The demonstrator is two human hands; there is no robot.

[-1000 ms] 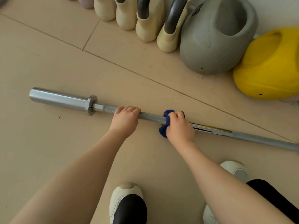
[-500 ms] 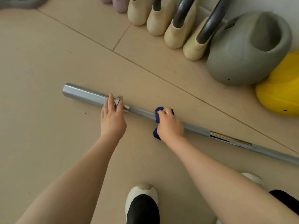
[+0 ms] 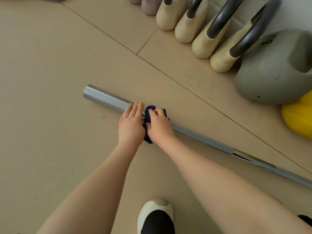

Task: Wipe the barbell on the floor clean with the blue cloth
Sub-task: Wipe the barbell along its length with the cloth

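A silver barbell (image 3: pixel 104 99) lies on the beige floor, running from the middle left down to the right edge. My right hand (image 3: pixel 158 125) is closed around a blue cloth (image 3: pixel 148 114) and presses it onto the thin shaft right beside the collar. My left hand (image 3: pixel 131 122) rests flat over the collar and the inner end of the thick sleeve, fingers straight and together, touching my right hand. The collar itself is hidden under my hands.
Several cream kettlebells with dark handles (image 3: pixel 209 39) line the wall at the top. A large grey kettlebell (image 3: pixel 273 71) and a yellow one (image 3: pixel 298 119) sit at the right. My shoe (image 3: pixel 156 215) is at the bottom centre.
My right hand has slid the cloth left along the shaft up to the collar. My left hand moved from gripping the shaft to lying flat over the collar and sleeve.
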